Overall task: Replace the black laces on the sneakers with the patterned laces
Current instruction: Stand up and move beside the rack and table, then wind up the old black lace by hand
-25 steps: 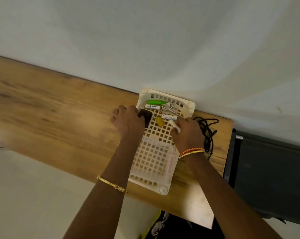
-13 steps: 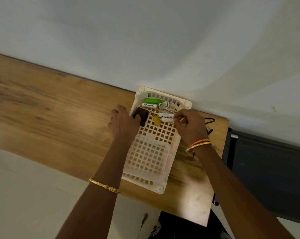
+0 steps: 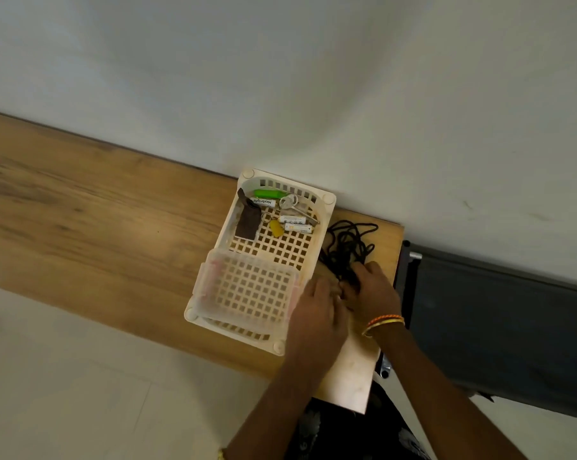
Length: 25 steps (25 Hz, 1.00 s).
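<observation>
A tangled bundle of black laces [image 3: 346,244] lies on the wooden shelf [image 3: 114,234], just right of a cream plastic basket [image 3: 317,257]. My right hand [image 3: 375,292] curls its fingers over the near end of the bundle and grips it. My left hand [image 3: 317,315] sits close beside it, fingertips meeting the right hand at the laces; its grip is hidden. No sneakers or patterned laces are in view.
The basket holds a green tube [image 3: 269,193], batteries [image 3: 297,227], keys [image 3: 290,202], a yellow tag [image 3: 276,228], a dark brown pouch [image 3: 247,222] and a clear inner tray [image 3: 247,287]. A white wall rises behind. A dark grey unit [image 3: 499,327] stands right of the shelf end.
Both hands have left the basket and moved right and nearer, onto the black laces. The brown pouch and batteries now lie uncovered in the basket.
</observation>
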### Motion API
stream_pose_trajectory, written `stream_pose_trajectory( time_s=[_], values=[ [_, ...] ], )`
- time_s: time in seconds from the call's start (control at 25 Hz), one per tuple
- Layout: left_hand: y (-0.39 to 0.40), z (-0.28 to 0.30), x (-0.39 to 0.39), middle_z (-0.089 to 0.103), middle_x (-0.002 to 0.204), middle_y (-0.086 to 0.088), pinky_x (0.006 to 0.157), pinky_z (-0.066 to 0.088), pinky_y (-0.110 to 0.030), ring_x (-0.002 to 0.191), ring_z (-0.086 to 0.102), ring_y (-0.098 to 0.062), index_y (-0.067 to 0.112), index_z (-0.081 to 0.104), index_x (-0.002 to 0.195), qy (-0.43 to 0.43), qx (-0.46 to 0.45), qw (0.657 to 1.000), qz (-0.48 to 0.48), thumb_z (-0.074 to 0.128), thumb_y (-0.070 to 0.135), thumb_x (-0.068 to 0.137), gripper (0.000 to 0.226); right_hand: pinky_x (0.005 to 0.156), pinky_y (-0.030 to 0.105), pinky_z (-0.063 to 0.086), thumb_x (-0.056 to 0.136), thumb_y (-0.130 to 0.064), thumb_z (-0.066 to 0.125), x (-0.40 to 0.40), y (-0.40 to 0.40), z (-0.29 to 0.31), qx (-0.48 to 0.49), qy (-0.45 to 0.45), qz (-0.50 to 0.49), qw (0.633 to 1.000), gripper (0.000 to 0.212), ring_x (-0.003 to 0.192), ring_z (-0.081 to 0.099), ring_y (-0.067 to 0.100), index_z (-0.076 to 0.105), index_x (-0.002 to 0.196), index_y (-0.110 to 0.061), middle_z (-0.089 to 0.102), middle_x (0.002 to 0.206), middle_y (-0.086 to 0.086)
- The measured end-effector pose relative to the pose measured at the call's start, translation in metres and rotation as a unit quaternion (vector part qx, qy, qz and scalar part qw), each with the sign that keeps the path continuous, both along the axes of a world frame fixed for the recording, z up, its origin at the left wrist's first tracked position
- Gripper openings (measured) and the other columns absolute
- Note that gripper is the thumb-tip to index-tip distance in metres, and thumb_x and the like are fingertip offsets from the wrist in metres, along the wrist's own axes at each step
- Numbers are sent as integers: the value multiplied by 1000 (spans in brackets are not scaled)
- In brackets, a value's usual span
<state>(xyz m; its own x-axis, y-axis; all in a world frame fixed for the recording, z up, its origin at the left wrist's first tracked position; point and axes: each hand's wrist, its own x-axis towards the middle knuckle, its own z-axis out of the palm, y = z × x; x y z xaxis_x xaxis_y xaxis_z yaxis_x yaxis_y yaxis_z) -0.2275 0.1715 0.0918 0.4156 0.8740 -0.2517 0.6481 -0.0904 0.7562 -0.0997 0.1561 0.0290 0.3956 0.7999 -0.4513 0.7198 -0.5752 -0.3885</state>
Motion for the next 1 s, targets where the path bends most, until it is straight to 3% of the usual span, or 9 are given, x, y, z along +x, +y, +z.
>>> stream_pose_trajectory(
  time_s=[0.16, 0.28, 0.32, 0.44, 0.56, 0.68, 0.8, 0.88, 1.0],
  values=[
    [-17, -23, 16, 43, 131, -7, 76, 32, -12, 111, 50, -17, 9, 34, 138, 69, -101, 992, 12, 45, 5, 92, 47, 72, 26, 48, 92, -17, 59, 5, -1, 8, 137, 86, -127, 979, 21, 84, 63, 25, 69, 104, -3, 68, 95, 15],
    [-14, -21, 13, 46, 130, -15, 81, 40, -20, 114, 50, -25, 4, 30, 140, 58, -92, 994, 24, 45, 0, 90, 53, 64, 7, 44, 89, -20, 63, 26, 2, 51, 185, 153, -143, 960, 19, 73, 61, 13, 71, 97, -5, 70, 86, 8],
    [-11, -14, 11, 46, 130, -15, 83, 41, -20, 114, 50, -26, 4, 31, 140, 37, -74, 996, 29, 46, -1, 89, 54, 65, 9, 46, 89, -24, 63, 32, 6, 70, 190, 176, -135, 956, 19, 74, 62, 15, 72, 93, -7, 71, 84, 7],
    [9, 20, 8, 38, 132, -1, 87, 36, -6, 115, 42, -10, 8, 31, 143, -27, -21, 999, 27, 57, 3, 88, 61, 69, 36, 54, 91, -32, 59, 46, 23, 134, 177, 257, -93, 945, 27, 78, 66, 26, 67, 77, -10, 70, 79, 12],
    [32, 74, 12, 39, 130, 7, 94, 29, -5, 118, 35, -3, 13, 40, 138, -85, 41, 995, -29, 67, 20, 86, 59, 61, 24, 55, 95, -26, 51, 48, 37, 216, 177, 356, -96, 913, 32, 68, 68, 9, 60, 69, -10, 70, 70, 1],
    [49, 134, 19, 63, 110, 3, 86, 42, -19, 101, 55, -7, 14, 64, 114, -113, 37, 991, -68, 63, 32, 90, 30, 58, 21, 57, 97, -25, 48, 47, 42, 298, 212, 414, -134, 875, 34, 63, 69, 11, 61, 73, -5, 70, 65, 2],
    [57, 189, 21, 71, 97, 1, 82, 53, -29, 89, 66, -9, 16, 69, 101, -151, -39, 987, -36, 55, 28, 96, 19, 59, 24, 58, 98, -24, 47, 45, 37, 359, 246, 435, -164, 851, 32, 66, 71, 17, 62, 77, -5, 70, 68, 7],
    [58, 232, 20, 67, 104, 6, 79, 54, -25, 95, 64, -9, 21, 62, 110, -160, -36, 986, -17, 60, 29, 93, 19, 55, 24, 57, 98, -24, 47, 45, 31, 397, 265, 424, -172, 849, 30, 60, 69, 16, 63, 80, -6, 68, 64, 4],
    [57, 295, 25, 45, 126, 6, 85, 48, -22, 111, 50, -8, 31, 39, 133, -143, 0, 988, -65, 71, 35, 83, 60, 45, 19, 47, 99, -26, 47, 48, 19, 444, 263, 344, -123, 893, 31, 42, 53, 7, 68, 86, -9, 60, 52, -6]
  ],
)
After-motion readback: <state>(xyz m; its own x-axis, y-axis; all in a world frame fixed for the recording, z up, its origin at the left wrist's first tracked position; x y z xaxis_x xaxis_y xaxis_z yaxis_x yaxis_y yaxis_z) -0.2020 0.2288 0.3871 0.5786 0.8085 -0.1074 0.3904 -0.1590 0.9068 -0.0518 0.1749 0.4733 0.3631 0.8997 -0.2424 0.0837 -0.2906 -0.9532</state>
